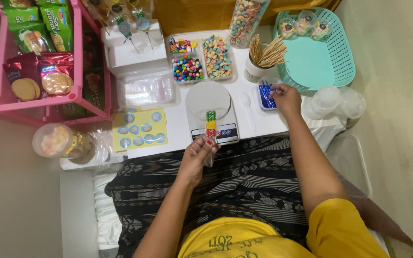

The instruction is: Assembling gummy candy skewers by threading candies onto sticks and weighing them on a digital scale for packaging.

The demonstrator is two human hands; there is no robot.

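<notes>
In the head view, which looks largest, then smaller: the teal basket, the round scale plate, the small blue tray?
1. teal basket
2. round scale plate
3. small blue tray, which the right hand reaches into

All rest on one table, so nearness matters little.

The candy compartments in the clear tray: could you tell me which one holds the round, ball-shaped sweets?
The front-left compartment: glossy multicoloured balls. The one behind holds small blocks; the right one, pastel pieces.

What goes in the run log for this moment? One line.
left hand: holds candy skewer over scale | right hand: reaching into tray of blue ties | teal basket: beside
</notes>
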